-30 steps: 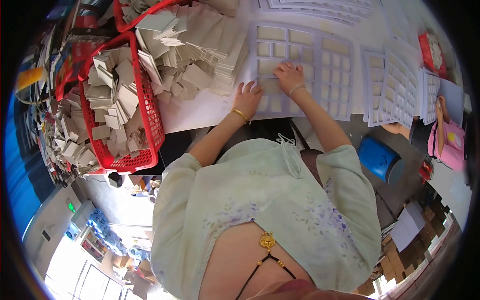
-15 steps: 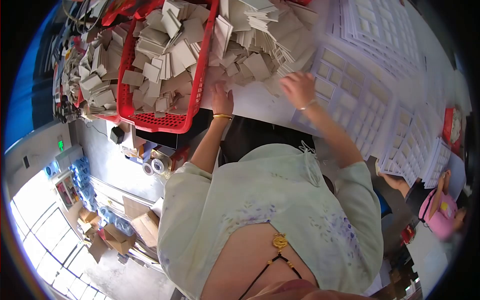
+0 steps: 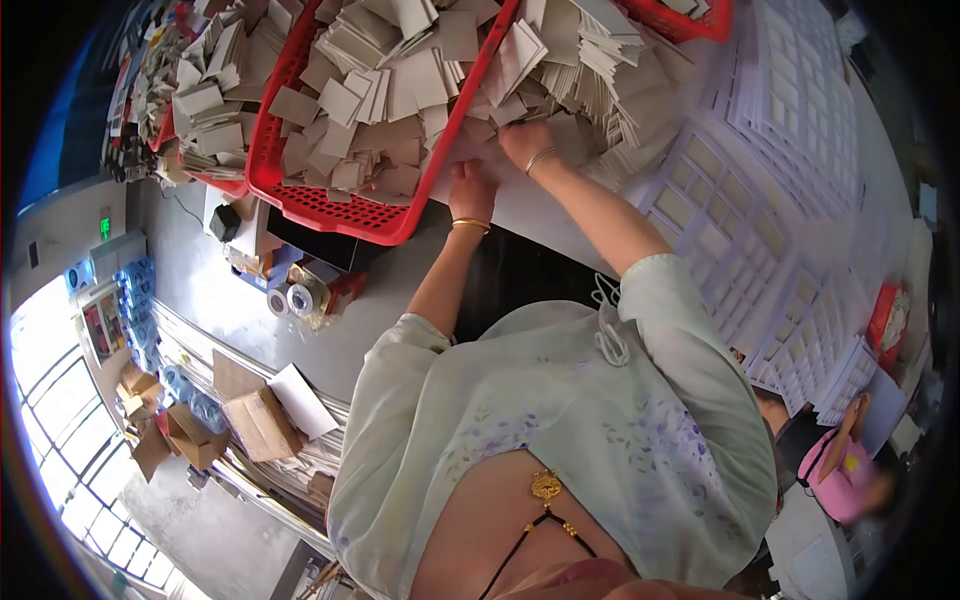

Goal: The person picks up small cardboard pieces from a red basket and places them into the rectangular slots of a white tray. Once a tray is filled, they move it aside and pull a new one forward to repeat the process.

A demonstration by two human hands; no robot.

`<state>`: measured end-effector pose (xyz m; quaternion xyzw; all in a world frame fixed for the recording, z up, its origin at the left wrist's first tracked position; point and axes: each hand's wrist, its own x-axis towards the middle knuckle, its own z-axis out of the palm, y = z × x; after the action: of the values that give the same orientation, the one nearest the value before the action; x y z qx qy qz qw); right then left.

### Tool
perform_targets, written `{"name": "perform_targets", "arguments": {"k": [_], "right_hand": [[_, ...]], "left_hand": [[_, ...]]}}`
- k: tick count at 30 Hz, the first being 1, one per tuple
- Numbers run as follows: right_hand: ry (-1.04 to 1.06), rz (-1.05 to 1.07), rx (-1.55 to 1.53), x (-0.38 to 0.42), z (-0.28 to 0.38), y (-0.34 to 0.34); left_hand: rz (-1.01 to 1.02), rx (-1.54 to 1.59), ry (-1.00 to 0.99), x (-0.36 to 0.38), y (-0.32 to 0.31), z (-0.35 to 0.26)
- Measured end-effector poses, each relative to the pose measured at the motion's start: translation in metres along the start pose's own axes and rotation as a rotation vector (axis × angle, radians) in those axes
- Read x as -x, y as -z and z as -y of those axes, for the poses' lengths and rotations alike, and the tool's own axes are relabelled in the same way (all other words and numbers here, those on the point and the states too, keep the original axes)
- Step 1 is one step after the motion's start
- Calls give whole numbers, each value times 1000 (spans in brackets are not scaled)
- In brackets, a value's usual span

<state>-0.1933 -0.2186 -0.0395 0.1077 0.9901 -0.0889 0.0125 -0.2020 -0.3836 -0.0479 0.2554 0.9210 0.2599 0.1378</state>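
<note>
My left hand (image 3: 472, 192), with a gold bangle at the wrist, is closed at the table's near edge, beside the wall of the red plastic basket (image 3: 380, 228). Its fingers are curled, and what they hold, if anything, cannot be made out. My right hand (image 3: 525, 146) is closed at the near side of a heap of grey cardboard pieces (image 3: 630, 95); anything in its fingers is hidden. More cardboard pieces (image 3: 415, 80) fill the basket. To the right of my right hand lies a white frame sheet (image 3: 705, 190) with rectangular windows, many showing grey pieces.
Stacks of similar white sheets (image 3: 800, 110) stand at the far right of the table (image 3: 555, 215). Another red basket (image 3: 705, 22) is at the back. A person in pink (image 3: 840, 480) is at the right. Cardboard boxes (image 3: 262, 425) and tape rolls (image 3: 300, 298) lie to the left.
My right hand has moved left from beside the white sheet to the cardboard heap, close to my left hand. My left hand's fingers have curled in. The view has shifted a little.
</note>
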Motion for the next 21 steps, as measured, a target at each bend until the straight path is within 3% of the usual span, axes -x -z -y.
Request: {"name": "perform_targets", "arguments": {"k": [2,5,8,11,14,17,21], "right_hand": [[53,65,2,0,-1,12],[141,-11,36,3,-15,-1],[197,-132,4,18,-23,21],[234,-386,-201,44,-33,41],[88,-614,-500,89,-34,76],[-217,-647,-629,154,-64,80],[-529,-620,-761,255,-115,60]], "left_hand": [[-3,11,18,1,1,4],[-38,68,-29,-1,-2,11],[-75,131,-73,-2,-3,17],[-57,219,-37,4,13,-3],[-1,406,-74,14,13,-26],[159,511,-246,31,0,-62],[600,593,-320,50,-25,-126]]}}
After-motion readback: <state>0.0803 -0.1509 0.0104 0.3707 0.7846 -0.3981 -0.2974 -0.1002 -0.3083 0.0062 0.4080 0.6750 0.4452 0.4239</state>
